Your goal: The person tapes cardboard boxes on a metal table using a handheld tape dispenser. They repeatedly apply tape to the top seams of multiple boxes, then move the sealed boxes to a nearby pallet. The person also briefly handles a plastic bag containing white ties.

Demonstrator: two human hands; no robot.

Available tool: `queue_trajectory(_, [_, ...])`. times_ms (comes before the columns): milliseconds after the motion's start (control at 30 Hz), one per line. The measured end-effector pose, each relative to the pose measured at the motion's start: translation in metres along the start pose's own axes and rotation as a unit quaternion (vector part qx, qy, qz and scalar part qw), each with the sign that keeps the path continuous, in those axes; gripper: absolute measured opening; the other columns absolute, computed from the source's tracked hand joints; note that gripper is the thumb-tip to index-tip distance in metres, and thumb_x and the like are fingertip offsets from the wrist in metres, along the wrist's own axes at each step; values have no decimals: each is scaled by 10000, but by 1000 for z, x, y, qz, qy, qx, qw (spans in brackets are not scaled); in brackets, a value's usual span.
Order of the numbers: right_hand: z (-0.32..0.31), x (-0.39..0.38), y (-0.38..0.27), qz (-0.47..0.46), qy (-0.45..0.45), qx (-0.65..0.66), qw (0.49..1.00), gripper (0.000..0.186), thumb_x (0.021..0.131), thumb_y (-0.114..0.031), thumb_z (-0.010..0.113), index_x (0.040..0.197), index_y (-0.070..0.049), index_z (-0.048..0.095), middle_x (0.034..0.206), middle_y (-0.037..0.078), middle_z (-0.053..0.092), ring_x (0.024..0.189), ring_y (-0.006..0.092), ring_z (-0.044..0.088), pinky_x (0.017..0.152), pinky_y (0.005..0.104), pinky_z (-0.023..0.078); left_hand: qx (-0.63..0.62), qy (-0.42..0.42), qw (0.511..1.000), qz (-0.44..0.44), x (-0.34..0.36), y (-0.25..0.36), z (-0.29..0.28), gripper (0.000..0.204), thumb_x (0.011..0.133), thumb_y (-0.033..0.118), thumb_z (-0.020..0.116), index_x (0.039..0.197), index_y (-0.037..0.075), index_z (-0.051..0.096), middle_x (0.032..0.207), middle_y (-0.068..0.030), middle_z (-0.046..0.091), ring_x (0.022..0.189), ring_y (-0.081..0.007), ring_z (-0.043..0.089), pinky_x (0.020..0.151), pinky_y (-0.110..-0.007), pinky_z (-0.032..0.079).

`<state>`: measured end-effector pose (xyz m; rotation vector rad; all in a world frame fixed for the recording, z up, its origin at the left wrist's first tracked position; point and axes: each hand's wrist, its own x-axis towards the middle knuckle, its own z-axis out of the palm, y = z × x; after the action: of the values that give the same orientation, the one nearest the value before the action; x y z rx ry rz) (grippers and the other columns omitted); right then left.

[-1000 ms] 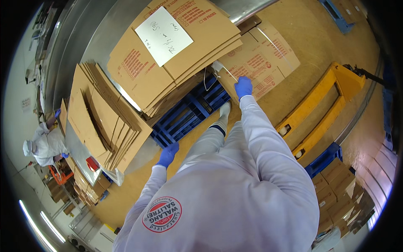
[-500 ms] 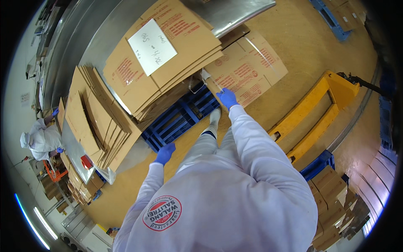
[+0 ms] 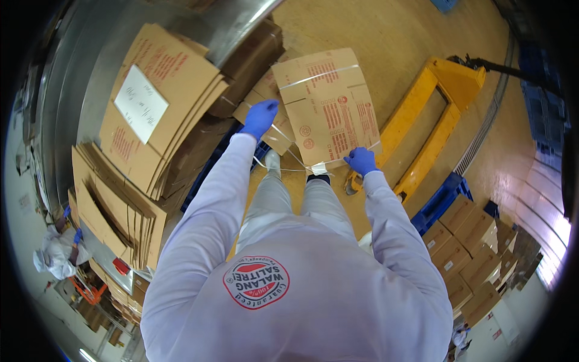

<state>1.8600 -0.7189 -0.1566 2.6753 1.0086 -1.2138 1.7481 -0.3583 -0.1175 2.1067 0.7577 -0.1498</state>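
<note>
We have a strapped cardboard bundle in front of our legs, printed face up, above the floor and just right of the lower cardboard. A pale strap crosses its far end; a white tag hangs at the near edge, with thin loose strands running left of it.

Right hand is at the near right corner, fingers curled narrow; we can't tell if they pinch the strap or just the edge. Left hand is over the lower cardboard, fingers bent in; their grip is hidden too.

Step in hand, we judge: handling the bundle from its near edge. To do it well, we'd take firm cardboard rather than thin strap, which could cut in or slip; spread both hands along the edge so it doesn't twist; keep the strands off our boots.

Further out: blue pallet at left, carton stack with white paper beside the steel counter. Yellow pallet jack at right; we'd mind its forks. Co-worker far left, well apart.
</note>
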Motion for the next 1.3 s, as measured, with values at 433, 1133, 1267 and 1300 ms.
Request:
queue_trajectory(433, [39, 12, 54, -106, 97, -18, 989, 277, 846, -329, 579, 873, -98, 730, 821, 115, 697, 772, 328, 673, 614, 477, 498, 209, 62, 972, 82, 129, 43, 124, 383, 892, 189, 579, 1260, 82, 591, 1218, -161, 606, 1107, -345, 590, 935, -452, 488])
queue_trajectory(1133, [-113, -42, 76, -133, 180, -89, 970, 390, 836, -402, 642, 712, -35, 687, 742, 187, 652, 727, 353, 627, 647, 482, 462, 35, -40, 998, -15, -49, 2, 78, 464, 962, 479, 516, 985, 37, 656, 977, -151, 688, 901, -318, 655, 814, -408, 501])
queue_trajectory(1267, [-131, -50, 39, -301, 229, -135, 916, 392, 826, -365, 674, 646, -19, 642, 714, 196, 624, 665, 359, 585, 620, 496, 435, -227, 122, 959, -114, -229, 22, 76, 427, 947, 460, 589, 877, 44, 653, 688, -100, 654, 625, -236, 648, 640, -377, 517])
queue_trajectory(1300, [-132, -55, 21, -341, 240, -126, 900, 400, 831, -358, 678, 628, -17, 627, 699, 196, 611, 657, 359, 574, 614, 497, 429, -245, 164, 946, -132, -274, 33, 69, 416, 946, 451, 596, 875, 45, 653, 674, -93, 648, 610, -212, 642, 625, -364, 512])
